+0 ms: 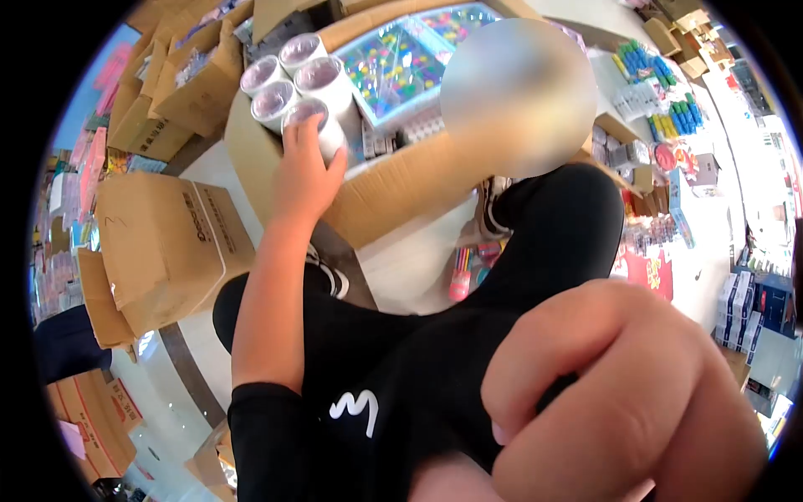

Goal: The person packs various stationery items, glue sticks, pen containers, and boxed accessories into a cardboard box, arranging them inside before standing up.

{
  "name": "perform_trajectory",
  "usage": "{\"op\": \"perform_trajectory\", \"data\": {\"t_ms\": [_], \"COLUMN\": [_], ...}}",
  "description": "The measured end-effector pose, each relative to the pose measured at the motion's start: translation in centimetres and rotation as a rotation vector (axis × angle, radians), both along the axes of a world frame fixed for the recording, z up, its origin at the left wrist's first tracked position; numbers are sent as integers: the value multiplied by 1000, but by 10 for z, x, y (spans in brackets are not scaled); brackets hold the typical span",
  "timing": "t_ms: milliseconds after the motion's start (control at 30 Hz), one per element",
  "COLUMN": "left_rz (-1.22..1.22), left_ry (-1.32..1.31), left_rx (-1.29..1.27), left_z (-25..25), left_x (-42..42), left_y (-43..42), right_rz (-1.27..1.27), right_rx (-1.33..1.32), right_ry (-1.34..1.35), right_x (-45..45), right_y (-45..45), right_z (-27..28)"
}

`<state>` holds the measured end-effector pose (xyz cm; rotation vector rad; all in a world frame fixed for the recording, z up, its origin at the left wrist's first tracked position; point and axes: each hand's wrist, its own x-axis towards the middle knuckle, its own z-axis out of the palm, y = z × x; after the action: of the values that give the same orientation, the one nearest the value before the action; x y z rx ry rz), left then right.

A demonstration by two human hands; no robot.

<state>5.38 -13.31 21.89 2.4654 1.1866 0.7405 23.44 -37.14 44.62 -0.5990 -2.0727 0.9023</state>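
Observation:
My left hand (311, 167) reaches into a large open cardboard box, its fingers wrapped round the nearest white cylindrical tub (328, 134). Several more white tubs (273, 100) with clear-looking tops stand close around that one. Right of them in the box lie flat, light-blue-edged packs (393, 71) with many coloured pieces. Large and close to the camera at the lower right is my right hand (619, 393), its fingers curled in. Whatever it may hold is hidden.
A closed-looking brown carton (171, 243) stands on the floor at the left, with open cartons (196, 79) behind it. Pink and coloured items (462, 272) lie on the floor between my legs. Stacked goods (669, 109) line the right side.

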Motion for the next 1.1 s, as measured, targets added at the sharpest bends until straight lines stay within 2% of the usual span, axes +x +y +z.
{"op": "perform_trajectory", "data": {"t_ms": [33, 67, 167, 300, 333, 367, 467, 533, 600, 633, 700, 800, 1000, 1067, 1100], "left_rz": [17, 10, -303, -366, -329, -290, -172, -152, -149, -142, -136, -140, -161, -232, -265], "left_ry": [27, 29, 86, 135, 231, 326, 323, 304, 289, 288, 337, 351, 384, 602, 659], "left_rx": [-185, -191, -89, -11, -33, -51, -106, -84, -96, -97, -100, -115, -343, -295, -178], "left_z": [12, 9, 1, -30, -38, -42, -39, -37, -36, -39, -39, -28, -13, -8, -8], "left_x": [4, 4, 6, 9, 6, 4, 9, 10, 10, 7, 3, -1, -11, -4, -4], "left_y": [-10, -12, -22, -30, -27, -24, -20, -14, -10, -6, 2, 8, 27, 32, 28], "right_rz": [5, 5, -14, -159, -250, -359, -752, -904, -937, -974, -869, -920, -860, -871, -872], "right_rx": [-11, -18, -44, -118, -176, -244, -493, -521, -632, -635, -690, -697, -777, -737, -707], "right_ry": [1, -4, 3, 33, 35, 29, -110, -350, -417, -418, -440, -430, -297, -308, -327], "right_x": [2, 3, 12, 37, 48, 59, 94, 120, 133, 136, 144, 149, 160, 162, 162], "right_y": [-2, -4, -4, 12, 20, 30, 56, 63, 59, 56, 49, 37, 10, 7, 10], "right_z": [-2, -4, -7, -23, -34, -53, -133, -188, -210, -210, -210, -215, -203, -198, -196]}}
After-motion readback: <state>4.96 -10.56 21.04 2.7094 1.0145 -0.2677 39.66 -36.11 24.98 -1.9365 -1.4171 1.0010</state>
